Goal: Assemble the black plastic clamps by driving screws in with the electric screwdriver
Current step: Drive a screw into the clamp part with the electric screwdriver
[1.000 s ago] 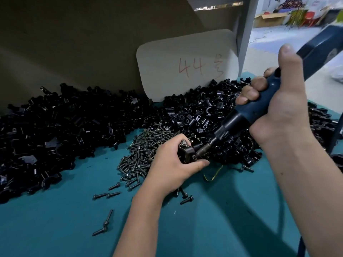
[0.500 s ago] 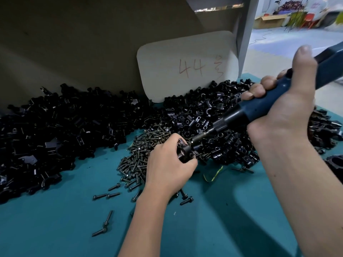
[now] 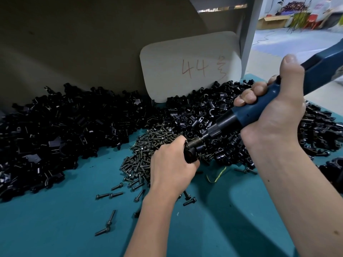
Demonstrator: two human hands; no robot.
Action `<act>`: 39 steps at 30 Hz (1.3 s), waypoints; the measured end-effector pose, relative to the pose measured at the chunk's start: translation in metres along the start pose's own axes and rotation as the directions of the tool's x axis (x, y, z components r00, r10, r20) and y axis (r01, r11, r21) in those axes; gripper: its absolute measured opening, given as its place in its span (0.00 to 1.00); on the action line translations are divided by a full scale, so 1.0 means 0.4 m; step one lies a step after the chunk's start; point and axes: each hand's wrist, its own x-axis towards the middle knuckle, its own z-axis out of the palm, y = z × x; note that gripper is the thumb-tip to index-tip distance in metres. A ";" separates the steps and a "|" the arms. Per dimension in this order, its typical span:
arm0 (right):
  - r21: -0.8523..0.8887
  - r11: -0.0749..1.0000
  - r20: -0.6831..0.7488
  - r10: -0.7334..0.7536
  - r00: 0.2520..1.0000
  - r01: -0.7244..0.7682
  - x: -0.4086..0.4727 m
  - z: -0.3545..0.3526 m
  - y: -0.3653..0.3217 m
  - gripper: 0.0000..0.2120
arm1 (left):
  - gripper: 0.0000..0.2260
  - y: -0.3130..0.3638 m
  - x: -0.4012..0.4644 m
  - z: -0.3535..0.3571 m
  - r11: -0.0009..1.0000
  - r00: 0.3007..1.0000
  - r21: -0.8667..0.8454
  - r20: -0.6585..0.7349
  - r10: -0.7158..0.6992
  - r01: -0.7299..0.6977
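My left hand (image 3: 171, 166) grips a black plastic clamp (image 3: 190, 154) just above the teal table, at the edge of the screw heap. My right hand (image 3: 274, 112) is wrapped round the dark blue electric screwdriver (image 3: 259, 106), thumb stretched up along its body. The tool slants down to the left, and its metal bit (image 3: 196, 141) meets the top of the clamp. The screw under the bit is hidden by my fingers and the clamp.
A heap of dark screws (image 3: 148, 151) lies left of my left hand, with loose screws (image 3: 109, 195) scattered nearer me. Piles of black clamp parts (image 3: 55, 130) fill the left and back right. A card marked 44 (image 3: 191, 67) leans on the brown back wall. A yellow-green wire scrap (image 3: 216, 176) lies on the teal table (image 3: 65, 229).
The screwdriver has tilted flatter and my right hand has risen slightly. The clamp in my left hand has shifted a little up and right with the bit still on it.
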 end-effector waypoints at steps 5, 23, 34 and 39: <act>0.019 1.000 -0.016 -0.009 1.000 0.010 0.001 -0.004 0.009 0.13 | 0.21 0.004 0.001 0.003 1.000 1.000 0.026 -0.003 -0.014 0.014; 0.050 0.999 -0.066 0.000 0.998 0.003 0.002 -0.011 0.029 0.13 | 0.20 -0.001 0.002 0.012 0.996 1.000 0.093 0.021 -0.008 0.006; 0.026 0.999 -0.046 -0.024 0.999 0.025 -0.003 -0.006 0.026 0.14 | 0.33 -0.004 -0.014 0.017 0.993 0.995 0.095 -0.063 0.074 -0.068; -0.019 0.999 -0.018 -0.033 0.999 0.032 -0.003 -0.004 0.031 0.12 | 0.31 -0.008 -0.017 0.020 0.990 0.995 0.108 -0.043 0.093 -0.088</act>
